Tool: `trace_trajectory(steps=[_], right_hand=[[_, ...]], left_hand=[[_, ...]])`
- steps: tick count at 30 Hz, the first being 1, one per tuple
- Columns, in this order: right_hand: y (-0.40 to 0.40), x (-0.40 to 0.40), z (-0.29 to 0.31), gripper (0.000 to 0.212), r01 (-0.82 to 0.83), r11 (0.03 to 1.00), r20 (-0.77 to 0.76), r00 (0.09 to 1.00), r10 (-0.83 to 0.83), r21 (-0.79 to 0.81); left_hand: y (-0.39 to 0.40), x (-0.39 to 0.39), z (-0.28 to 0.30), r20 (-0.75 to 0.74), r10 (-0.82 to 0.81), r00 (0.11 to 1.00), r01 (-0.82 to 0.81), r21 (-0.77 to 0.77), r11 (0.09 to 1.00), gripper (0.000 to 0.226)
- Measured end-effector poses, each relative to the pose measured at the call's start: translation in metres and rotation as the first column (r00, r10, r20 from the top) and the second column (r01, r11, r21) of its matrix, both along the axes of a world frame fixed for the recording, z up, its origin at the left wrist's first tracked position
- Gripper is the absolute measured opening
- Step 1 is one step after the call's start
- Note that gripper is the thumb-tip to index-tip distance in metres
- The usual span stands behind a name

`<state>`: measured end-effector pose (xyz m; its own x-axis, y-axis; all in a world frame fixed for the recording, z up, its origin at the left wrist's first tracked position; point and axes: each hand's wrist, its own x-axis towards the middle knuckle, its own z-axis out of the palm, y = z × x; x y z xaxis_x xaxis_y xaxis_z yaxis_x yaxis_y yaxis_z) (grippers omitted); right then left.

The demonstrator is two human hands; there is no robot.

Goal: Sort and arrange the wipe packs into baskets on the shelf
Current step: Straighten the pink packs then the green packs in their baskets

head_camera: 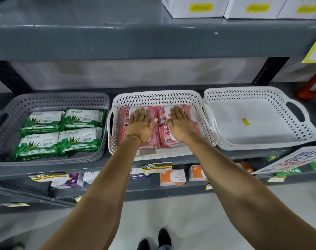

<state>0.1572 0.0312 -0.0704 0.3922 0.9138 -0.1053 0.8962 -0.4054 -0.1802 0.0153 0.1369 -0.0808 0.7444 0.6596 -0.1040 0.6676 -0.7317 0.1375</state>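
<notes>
Three perforated baskets stand side by side on the grey shelf. The grey basket [13, 112] on the left holds several green aloe wipe packs [79, 141] laid flat. The middle white basket [153, 97] holds several pink rose wipe packs [169, 139]. My left hand [141, 124] lies flat, palm down, on the left pink packs. My right hand [180, 123] lies flat on the right pink packs, fingers spread. Neither hand grips a pack. The right white basket [297, 138] holds nothing but a small yellow sticker.
The upper shelf board [135, 42] overhangs the baskets and carries white boxes [195, 6]. Below the basket shelf, small product boxes [172, 176] and price tags line a lower shelf. A promotional sign [297, 159] leans at the right. My shoes show on the floor.
</notes>
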Motion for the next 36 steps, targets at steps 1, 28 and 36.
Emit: trace_trajectory(steps=[1,28,36], right_hand=[[0.0,-0.001,0.0,0.06,-0.001,1.0,-0.001,1.0,0.001,0.002],[0.103,-0.17,0.064,0.054,-0.009,0.927,-0.004,1.0,0.011,0.374],[0.157,-0.266,0.034,0.06,-0.023,0.991,-0.062,0.998,0.031,0.13]], left_hand=[[-0.001,0.0,0.0,0.003,0.001,1.0,-0.001,0.008,1.0,0.061],[0.087,-0.176,0.053,0.139,0.228,0.964,-0.249,0.153,0.956,0.063],[0.147,-0.272,0.034,0.013,0.205,0.979,-0.205,0.072,0.976,0.068]])
